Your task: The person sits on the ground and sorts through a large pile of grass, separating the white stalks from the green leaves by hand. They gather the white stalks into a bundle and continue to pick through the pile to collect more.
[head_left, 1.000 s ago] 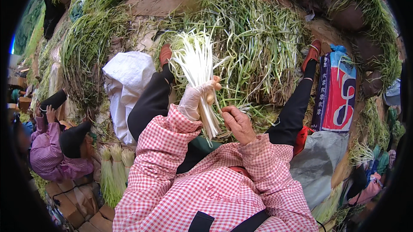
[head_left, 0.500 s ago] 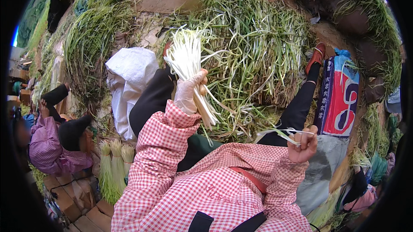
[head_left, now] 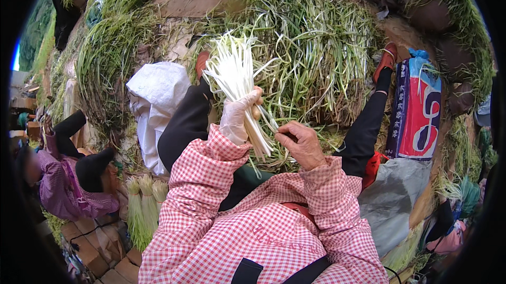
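Note:
My left hand (head_left: 240,115), in a thin pale glove, is wrapped around a bunch of chive-like stalks (head_left: 232,68). Their white parts fan out above the fist, and the narrower ends stick out below it. My right hand (head_left: 304,144) is bare and closed in a pinch beside the lower part of the bunch. A thin green-white stalk (head_left: 270,119) runs from the bunch toward its fingertips. Beyond both hands lies a broad heap of loose green stalks (head_left: 311,57), between my outstretched legs.
A white sack (head_left: 158,86) is by my left leg. Tied upright bundles (head_left: 141,215) stand at the lower left, near a seated co-worker (head_left: 76,189). To my right are a red-and-blue printed bag (head_left: 420,110) and a grey plastic sheet (head_left: 392,194). More green heaps (head_left: 108,62) lie around.
My right hand has moved left and inward to the bunch; the loose stalk that it held out to the right no longer shows there. My left hand still grips the bunch, almost unmoved.

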`<state>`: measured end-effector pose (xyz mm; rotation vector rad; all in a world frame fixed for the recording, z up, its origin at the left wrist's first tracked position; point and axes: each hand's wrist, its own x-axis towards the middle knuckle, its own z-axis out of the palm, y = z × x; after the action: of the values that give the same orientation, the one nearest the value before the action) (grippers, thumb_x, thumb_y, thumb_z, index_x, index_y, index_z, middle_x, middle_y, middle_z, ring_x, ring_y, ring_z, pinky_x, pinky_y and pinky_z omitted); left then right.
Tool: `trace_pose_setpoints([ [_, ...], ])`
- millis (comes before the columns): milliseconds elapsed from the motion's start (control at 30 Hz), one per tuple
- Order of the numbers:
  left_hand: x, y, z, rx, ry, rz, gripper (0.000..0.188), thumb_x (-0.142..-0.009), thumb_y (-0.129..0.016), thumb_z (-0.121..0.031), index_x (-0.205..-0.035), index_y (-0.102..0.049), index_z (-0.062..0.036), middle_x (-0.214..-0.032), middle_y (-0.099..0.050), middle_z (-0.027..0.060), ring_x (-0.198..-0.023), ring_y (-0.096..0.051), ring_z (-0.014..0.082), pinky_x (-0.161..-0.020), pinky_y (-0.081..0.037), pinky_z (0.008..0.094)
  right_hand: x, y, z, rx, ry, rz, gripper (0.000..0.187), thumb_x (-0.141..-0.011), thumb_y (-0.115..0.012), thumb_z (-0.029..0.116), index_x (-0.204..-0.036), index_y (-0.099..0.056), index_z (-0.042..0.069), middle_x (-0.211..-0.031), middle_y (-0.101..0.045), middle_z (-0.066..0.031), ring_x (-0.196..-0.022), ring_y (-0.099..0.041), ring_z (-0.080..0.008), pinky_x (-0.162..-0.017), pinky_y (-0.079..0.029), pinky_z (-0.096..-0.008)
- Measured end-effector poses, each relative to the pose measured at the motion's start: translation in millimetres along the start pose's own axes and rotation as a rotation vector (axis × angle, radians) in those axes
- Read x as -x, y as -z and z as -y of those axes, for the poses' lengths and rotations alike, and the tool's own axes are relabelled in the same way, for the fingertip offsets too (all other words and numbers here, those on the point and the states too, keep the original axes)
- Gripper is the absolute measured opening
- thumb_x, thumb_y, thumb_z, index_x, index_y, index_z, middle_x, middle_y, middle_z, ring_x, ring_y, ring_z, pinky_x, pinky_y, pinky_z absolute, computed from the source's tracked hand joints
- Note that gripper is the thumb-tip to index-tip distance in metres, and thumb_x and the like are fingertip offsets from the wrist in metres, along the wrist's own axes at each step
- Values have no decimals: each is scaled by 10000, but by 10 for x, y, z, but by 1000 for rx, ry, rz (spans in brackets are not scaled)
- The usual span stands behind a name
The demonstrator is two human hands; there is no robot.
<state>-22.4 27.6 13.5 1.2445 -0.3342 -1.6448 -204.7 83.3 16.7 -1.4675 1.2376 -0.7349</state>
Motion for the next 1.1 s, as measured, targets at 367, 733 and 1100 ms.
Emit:
trace_pose_setpoints([
  [367,31,4,1,-80,170,278,201,-812,-731,-131,-951,-628,-29,-674,-615,30,-436,-518,71,-402,-402,171,119,26,-24,-630,-370,446,148,-912,-629,169,-862,-635,30,-689,-559,14,-587,-489,-67,-542,-404,-223],
  [733,89,7,53,-131,184,382,255,-788,-749,-169,-949,-627,-12,-685,-613,43,-446,-506,77,-417,-387,179,109,-154,-97,-1037,-249,116,150,-957,-570,206,-915,-540,65,-708,-504,32,-566,-429,-53,-534,-354,-213],
  [1100,4,78,-98,6,11,117,190,-838,-714,-139,-979,-619,-56,-715,-619,26,-461,-531,92,-396,-414,197,512,329,-820,68,-230,-56,352,-833,-641,72,-1172,-563,20,-1007,-553,-59,-751,-533,-141,-690,-465,-268],
])
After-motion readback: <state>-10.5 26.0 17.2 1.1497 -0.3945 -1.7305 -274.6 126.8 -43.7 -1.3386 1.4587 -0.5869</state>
